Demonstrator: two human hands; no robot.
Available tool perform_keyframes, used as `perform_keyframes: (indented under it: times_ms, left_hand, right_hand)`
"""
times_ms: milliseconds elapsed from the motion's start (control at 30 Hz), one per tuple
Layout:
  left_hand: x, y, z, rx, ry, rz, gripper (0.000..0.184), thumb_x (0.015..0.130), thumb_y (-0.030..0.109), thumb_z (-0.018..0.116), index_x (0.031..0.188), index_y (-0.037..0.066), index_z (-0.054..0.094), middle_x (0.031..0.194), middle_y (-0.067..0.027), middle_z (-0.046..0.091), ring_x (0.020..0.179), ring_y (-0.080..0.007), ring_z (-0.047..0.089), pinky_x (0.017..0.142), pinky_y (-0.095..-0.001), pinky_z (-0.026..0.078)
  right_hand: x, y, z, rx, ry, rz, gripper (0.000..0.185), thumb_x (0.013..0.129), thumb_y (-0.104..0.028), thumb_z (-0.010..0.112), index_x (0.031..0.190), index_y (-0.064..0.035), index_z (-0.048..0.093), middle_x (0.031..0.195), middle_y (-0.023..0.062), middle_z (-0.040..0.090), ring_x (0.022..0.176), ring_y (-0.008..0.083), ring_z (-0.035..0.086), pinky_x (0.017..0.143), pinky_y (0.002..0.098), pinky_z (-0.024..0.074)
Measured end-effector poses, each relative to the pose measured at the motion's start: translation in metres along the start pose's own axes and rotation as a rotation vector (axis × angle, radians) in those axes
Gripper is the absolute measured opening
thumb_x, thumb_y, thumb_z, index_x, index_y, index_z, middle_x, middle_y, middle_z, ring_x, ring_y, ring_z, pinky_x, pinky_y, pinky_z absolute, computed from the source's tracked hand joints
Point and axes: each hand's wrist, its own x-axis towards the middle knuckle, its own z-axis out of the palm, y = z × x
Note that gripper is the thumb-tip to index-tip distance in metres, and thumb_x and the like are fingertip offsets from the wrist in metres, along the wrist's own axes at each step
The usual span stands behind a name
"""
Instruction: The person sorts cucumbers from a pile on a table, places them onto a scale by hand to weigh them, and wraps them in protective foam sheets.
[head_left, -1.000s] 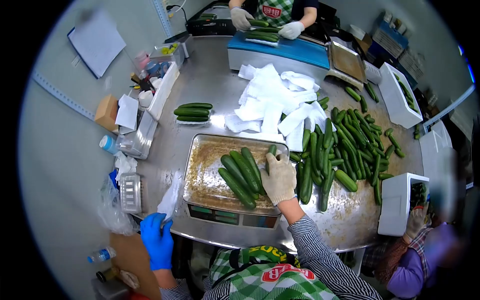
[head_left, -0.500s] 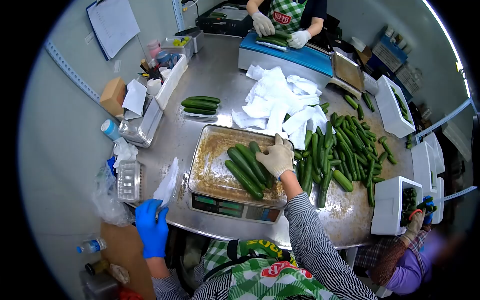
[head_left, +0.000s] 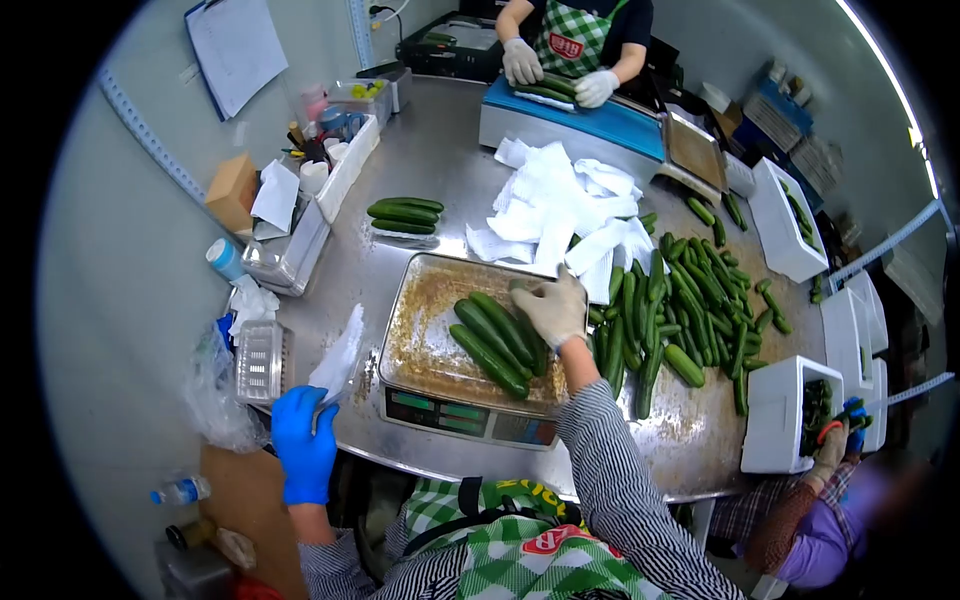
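Several green cucumbers lie side by side on the stained metal tray of a scale. My right hand, in a cream glove, is over the tray's right side at the upper end of the rightmost cucumber; its fingers are bent, and whether they grip it is unclear. Down at the table's left front edge, my left hand in a blue glove has its thumb and fingers around the lower end of a white sheet. A large pile of cucumbers lies right of the scale.
White sheets are heaped behind the scale. A packed tray of cucumbers sits back left. Across the table, a co-worker's gloved hands hold cucumbers on a blue-topped machine. Another person's hand is at a white box.
The view has shifted, moving the scene slightly right. My right hand has stayed near the tray's right side while its fingers changed position. The person at right now has dark green items at the box.
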Motion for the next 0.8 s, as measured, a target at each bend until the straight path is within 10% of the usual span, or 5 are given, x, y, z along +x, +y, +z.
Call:
perform_keyframes:
  times_ms: [133,267,467,800]
  left_hand:
    - [-0.011,-0.005,-0.01,0.05,-0.011,-0.06,0.028,0.076,0.0,0.074,0.103,0.001,0.065,0.106,-0.0151,0.063,0.102,-0.0341,0.058,0.091,-0.0408,0.046]
    - [-0.016,-0.002,-0.013,0.064,0.017,-0.067,0.024,0.077,0.003,0.073,0.1,0.001,0.067,0.104,-0.014,0.063,0.099,-0.0343,0.058,0.088,-0.0413,0.046]
    - [-0.013,0.014,-0.02,0.114,0.071,-0.088,0.022,0.077,0.004,0.073,0.098,0.002,0.07,0.102,-0.0131,0.064,0.097,-0.0342,0.059,0.086,-0.0413,0.047]
    - [-0.021,0.046,-0.019,0.227,0.086,0.005,0.024,0.073,0.001,0.074,0.097,0.004,0.069,0.099,-0.0109,0.064,0.097,-0.0314,0.057,0.086,-0.0388,0.047]
  right_hand:
    - [-0.004,0.044,-0.032,0.771,0.165,-0.076,0.049,0.087,-0.037,0.063,0.108,0.0069,0.07,0.15,0.0256,0.042,0.127,0.036,0.052,0.109,0.0385,0.0411]
    - [-0.037,0.033,-0.076,1.956,0.04,-0.013,0.047,0.1,-0.038,0.055,0.135,-0.0077,0.051,0.115,0.0141,0.063,0.097,0.0237,0.062,0.084,0.0406,0.0546]
    - [-0.068,0.09,-0.059,1.655,-0.076,0.266,0.045,0.104,-0.045,0.043,0.123,-0.0067,0.055,0.077,-0.0007,0.054,0.052,0.0082,0.042,0.043,0.026,0.0352]
    - [-0.025,0.206,-0.046,0.875,0.136,0.342,0.038,0.101,-0.042,0.049,0.118,-0.0086,0.056,0.075,0.001,0.057,0.053,0.012,0.051,0.046,0.0273,0.0415]
